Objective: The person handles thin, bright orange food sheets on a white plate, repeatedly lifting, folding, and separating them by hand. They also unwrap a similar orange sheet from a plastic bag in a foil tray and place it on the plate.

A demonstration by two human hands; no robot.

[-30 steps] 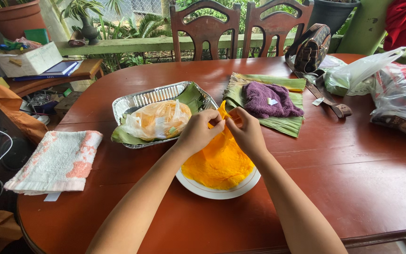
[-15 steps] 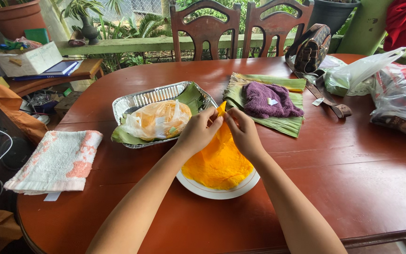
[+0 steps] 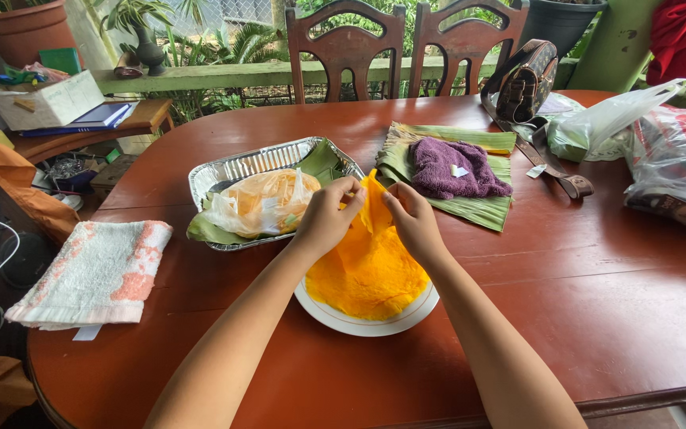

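In the head view, both hands met over a white plate near the front middle of the red-brown table. The left hand and the right hand each pinched the far edge of a thin orange sheet, fingers closed narrowly on it, and lifted that edge into a peak between them. The sheet's near part lay spread on the plate; its long axis ran from the person outward, the raised tip pointing up and away toward the far side of the table.

Just left of the hands sat a foil tray lined with green leaf, holding a clear bag with more orange stuff inside. Beyond the right hand lay banana leaves with a purple cloth on top. A folded white and pink towel lay at the table's left edge. A brown bag and plastic bags stood to the far right, well apart from the plate.
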